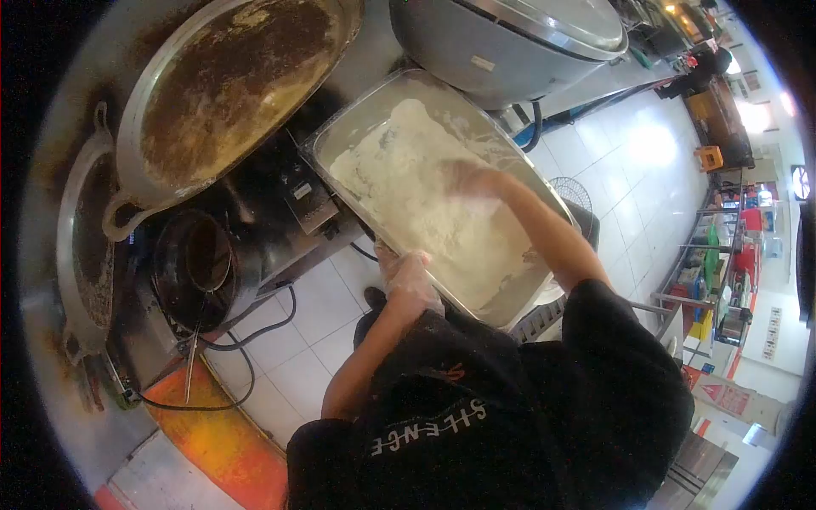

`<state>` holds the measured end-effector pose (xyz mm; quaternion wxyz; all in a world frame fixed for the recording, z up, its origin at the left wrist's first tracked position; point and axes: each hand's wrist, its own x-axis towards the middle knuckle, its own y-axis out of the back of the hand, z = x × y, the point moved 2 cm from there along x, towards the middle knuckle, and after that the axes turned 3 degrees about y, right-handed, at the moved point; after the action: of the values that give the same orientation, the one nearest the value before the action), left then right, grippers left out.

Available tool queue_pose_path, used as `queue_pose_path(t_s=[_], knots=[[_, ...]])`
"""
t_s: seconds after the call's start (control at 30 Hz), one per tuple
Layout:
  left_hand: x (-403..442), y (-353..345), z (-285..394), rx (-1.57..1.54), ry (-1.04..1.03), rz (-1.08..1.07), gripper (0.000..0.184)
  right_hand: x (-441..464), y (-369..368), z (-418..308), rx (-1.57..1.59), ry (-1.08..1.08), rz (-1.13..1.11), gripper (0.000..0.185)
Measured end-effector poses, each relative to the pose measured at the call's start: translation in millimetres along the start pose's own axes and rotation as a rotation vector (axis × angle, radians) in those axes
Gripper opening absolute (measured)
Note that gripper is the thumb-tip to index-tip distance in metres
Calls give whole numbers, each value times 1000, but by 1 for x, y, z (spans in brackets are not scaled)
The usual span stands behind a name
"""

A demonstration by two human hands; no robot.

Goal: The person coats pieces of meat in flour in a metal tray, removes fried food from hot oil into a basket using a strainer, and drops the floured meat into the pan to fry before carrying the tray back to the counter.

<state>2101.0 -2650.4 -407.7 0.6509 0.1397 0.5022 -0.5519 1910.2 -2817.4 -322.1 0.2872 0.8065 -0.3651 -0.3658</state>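
A deep rectangular metal tray (340,197) holds a heap of white, flour-like powder (425,204). My left hand (410,279), in a thin clear glove, is closed on the near edge of the tray. My right hand (469,180) is over the powder in the middle of the tray, blurred by motion. Its fingers are smeared, and whether anything is in them cannot be made out.
Large metal pans (127,170) with brown residue lie at the upper left. Below them a dark pot (174,289) holds a strainer. A big grey lidded cooker (476,64) stands beyond the tray. Shelving (688,280) is at the right; a person (701,75) is far off.
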Motion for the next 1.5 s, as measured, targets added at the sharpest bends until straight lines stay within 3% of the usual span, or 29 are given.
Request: queue_pose_path(t_s=[0.03,0.07,0.1,0.13,0.2,0.27,0.3,0.37,0.4,0.47,0.57,0.7,0.77,0.83,0.87,0.97,1.13,1.23,1.33,1.4,1.47,1.5], knots=[[-7,-3,7,-9,35,-19,16,13,3,14,-185,77,-28,48],[-9,-4,9,14,-68,-51,18,22,12,1,-372,157,-57,43],[-11,-5,11,33,-171,-81,20,23,21,-6,-472,62,-119,36],[-12,-3,7,87,-409,-121,26,16,43,-48,-577,-28,-191,30],[-26,-9,16,76,-545,-95,46,26,46,-33,-394,-45,-23,29],[-62,-35,58,-56,-344,24,80,48,38,11,-372,106,103,27],[-65,-36,58,-109,-305,4,80,66,23,50,-441,266,144,26],[-69,-37,59,-218,-231,-33,80,62,26,43,-292,181,195,24],[-76,-39,64,-168,-213,21,80,35,50,-13,-76,-63,199,23],[-89,-47,76,-68,-180,128,79,27,57,-32,21,-277,195,23],[-77,-46,65,-281,-330,64,78,50,20,36,-295,-157,198,23],[-49,-28,43,-174,-204,27,72,70,-56,107,-732,131,274,24],[-50,-28,41,-145,-295,-7,59,64,-65,96,-720,156,306,23],[-31,-11,16,-14,-336,-66,33,39,-62,61,-423,57,313,23],[-21,-2,9,74,-350,-94,23,23,-49,28,-655,22,287,23],[-28,-9,25,-115,-226,-54,29,25,-70,84,-1016,141,297,26],[-47,-25,40,-86,-409,61,35,2,-11,37,-1604,293,258,28],[-42,-24,30,-165,-443,75,40,-6,65,-73,-381,-206,101,27],[-19,-16,9,-374,-172,-83,35,-5,118,-137,-189,156,188,24],[-33,-24,27,-285,-232,-44,33,-9,150,-207,-130,468,407,24],[-45,-36,42,-191,-329,6,31,10,167,-256,-93,614,441,25],[-49,-38,48,-138,-380,30,30,18,174,-282,-140,579,376,24]])
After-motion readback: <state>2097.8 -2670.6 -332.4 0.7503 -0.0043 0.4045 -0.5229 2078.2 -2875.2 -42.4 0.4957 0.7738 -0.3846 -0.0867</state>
